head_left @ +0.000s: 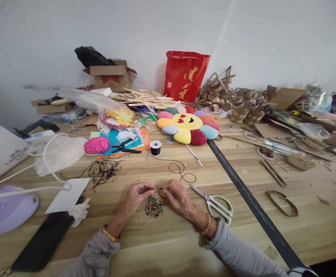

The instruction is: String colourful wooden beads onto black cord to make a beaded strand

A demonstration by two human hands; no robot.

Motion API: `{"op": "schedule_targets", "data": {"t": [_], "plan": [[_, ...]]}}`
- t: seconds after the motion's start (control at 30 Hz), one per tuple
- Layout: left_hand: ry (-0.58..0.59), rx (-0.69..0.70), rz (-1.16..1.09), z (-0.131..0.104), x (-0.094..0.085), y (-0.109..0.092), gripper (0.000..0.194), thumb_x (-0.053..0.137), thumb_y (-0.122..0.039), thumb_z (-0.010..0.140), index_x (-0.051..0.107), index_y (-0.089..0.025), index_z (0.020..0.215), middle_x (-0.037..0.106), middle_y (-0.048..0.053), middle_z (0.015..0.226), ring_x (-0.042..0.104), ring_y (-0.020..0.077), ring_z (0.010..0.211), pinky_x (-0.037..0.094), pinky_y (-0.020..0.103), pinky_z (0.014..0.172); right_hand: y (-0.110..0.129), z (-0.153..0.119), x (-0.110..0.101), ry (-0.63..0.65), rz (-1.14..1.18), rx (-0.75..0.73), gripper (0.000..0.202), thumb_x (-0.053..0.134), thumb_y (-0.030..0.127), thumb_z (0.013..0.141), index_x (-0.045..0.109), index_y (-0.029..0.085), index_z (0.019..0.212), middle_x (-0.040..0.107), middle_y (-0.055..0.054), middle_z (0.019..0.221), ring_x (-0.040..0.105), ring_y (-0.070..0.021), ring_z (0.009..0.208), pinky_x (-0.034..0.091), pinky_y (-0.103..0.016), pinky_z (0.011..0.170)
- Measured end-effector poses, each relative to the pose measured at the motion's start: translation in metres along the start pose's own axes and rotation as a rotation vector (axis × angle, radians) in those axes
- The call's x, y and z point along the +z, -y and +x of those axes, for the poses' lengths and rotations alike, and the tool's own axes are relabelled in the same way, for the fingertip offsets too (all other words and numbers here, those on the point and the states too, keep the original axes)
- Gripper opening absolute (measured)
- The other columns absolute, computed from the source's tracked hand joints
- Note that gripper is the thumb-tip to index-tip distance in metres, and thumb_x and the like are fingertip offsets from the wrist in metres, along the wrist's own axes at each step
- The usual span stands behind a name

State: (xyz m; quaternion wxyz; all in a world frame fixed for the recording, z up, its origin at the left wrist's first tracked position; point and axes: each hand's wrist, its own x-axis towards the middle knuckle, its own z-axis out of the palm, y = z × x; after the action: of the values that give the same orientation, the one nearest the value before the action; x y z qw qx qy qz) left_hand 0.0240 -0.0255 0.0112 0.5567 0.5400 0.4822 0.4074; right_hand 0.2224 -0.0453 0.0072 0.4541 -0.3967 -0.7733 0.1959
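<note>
A small pile of dark, multicoloured beads (154,207) lies on the wooden table between my hands. My left hand (139,197) is pinched closed just above the pile's left side; whatever its fingertips hold is too small to make out. Thumb and finger of my right hand (178,197) pinch a thin black cord, which makes a little loop (162,193) beside the fingertips. Beyond the hands, more black cord (182,173) curls over the table near a white-ended spool of black cord (156,148). Scissors with pale handles (220,206) rest right of my right hand.
Cut black cord pieces (104,169), black-handled pliers (126,148) and pink yarn (97,145) lie at left. A black phone (45,240) is nearer me. A flower cushion (188,125) and red bag (185,75) stand behind. A dark strip (248,200) crosses the right side.
</note>
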Motion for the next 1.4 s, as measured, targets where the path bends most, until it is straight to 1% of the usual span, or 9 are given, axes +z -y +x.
{"op": "schedule_targets", "data": {"t": [0.07, 0.2, 0.53, 0.63, 0.87, 1.2, 1.4], "plan": [[-0.003, -0.003, -0.019, 0.0002, -0.0003, 0.0006, 0.022, 0.080, -0.030, 0.059, 0.072, -0.014, 0.072, 0.075, 0.005, 0.072, 0.067, 0.0181, 0.068, 0.055, 0.028, 0.069, -0.0011, -0.0011, 0.0021, 0.017, -0.035, -0.056, 0.017, 0.047, 0.024, 0.095, 0.056, 0.021, 0.081, 0.058, -0.003, 0.071, 0.053, -0.0168, 0.068, 0.043, -0.030, 0.065], [0.007, -0.005, -0.015, 0.0004, -0.0008, 0.0010, 0.023, 0.081, -0.030, 0.058, 0.072, -0.014, 0.072, 0.075, 0.005, 0.072, 0.068, 0.0187, 0.068, 0.055, 0.029, 0.069, -0.0029, -0.0022, 0.0043, 0.018, -0.062, -0.087, 0.016, 0.046, 0.023, 0.095, 0.055, 0.020, 0.082, 0.059, -0.004, 0.073, 0.053, -0.0169, 0.069, 0.043, -0.031, 0.065], [0.006, 0.001, -0.039, -0.0002, -0.0001, 0.0001, 0.019, 0.080, -0.025, 0.058, 0.072, -0.014, 0.071, 0.074, 0.004, 0.070, 0.066, 0.0171, 0.067, 0.054, 0.027, 0.068, -0.0027, -0.0021, 0.0043, 0.030, -0.078, -0.101, 0.016, 0.046, 0.024, 0.095, 0.056, 0.020, 0.083, 0.058, -0.004, 0.074, 0.052, -0.0169, 0.071, 0.043, -0.031, 0.066], [-0.002, 0.008, -0.047, -0.0007, 0.0008, 0.0011, 0.018, 0.079, -0.025, 0.058, 0.072, -0.014, 0.070, 0.073, 0.004, 0.069, 0.065, 0.0162, 0.065, 0.053, 0.025, 0.065, -0.0033, -0.0022, 0.0056, 0.028, -0.074, -0.114, 0.015, 0.047, 0.022, 0.095, 0.055, 0.019, 0.083, 0.058, -0.003, 0.074, 0.052, -0.0165, 0.070, 0.043, -0.031, 0.066], [0.001, 0.015, -0.031, -0.0019, 0.0017, -0.0021, 0.016, 0.077, -0.025, 0.059, 0.072, -0.014, 0.070, 0.073, 0.004, 0.070, 0.065, 0.0165, 0.067, 0.052, 0.025, 0.066, -0.0052, -0.0028, 0.0065, 0.038, -0.069, -0.122, 0.012, 0.049, 0.019, 0.094, 0.055, 0.019, 0.084, 0.057, -0.004, 0.075, 0.051, -0.0163, 0.070, 0.042, -0.031, 0.068], [0.025, 0.032, -0.013, -0.0013, 0.0012, -0.0011, 0.016, 0.077, -0.026, 0.060, 0.071, -0.014, 0.068, 0.071, 0.004, 0.068, 0.063, 0.0161, 0.066, 0.051, 0.025, 0.064, -0.0044, -0.0024, 0.0060, 0.038, -0.085, -0.132, 0.015, 0.047, 0.020, 0.094, 0.055, 0.019, 0.082, 0.057, -0.003, 0.073, 0.051, -0.0165, 0.069, 0.041, -0.030, 0.066], [0.015, 0.037, -0.013, -0.0006, 0.0016, 0.0002, 0.014, 0.076, -0.025, 0.061, 0.071, -0.014, 0.068, 0.071, 0.004, 0.067, 0.061, 0.0152, 0.064, 0.049, 0.024, 0.063, -0.0053, -0.0029, 0.0060, 0.056, -0.089, -0.105, 0.016, 0.047, 0.021, 0.095, 0.056, 0.019, 0.081, 0.058, -0.003, 0.073, 0.051, -0.0164, 0.070, 0.040, -0.030, 0.066]]}}
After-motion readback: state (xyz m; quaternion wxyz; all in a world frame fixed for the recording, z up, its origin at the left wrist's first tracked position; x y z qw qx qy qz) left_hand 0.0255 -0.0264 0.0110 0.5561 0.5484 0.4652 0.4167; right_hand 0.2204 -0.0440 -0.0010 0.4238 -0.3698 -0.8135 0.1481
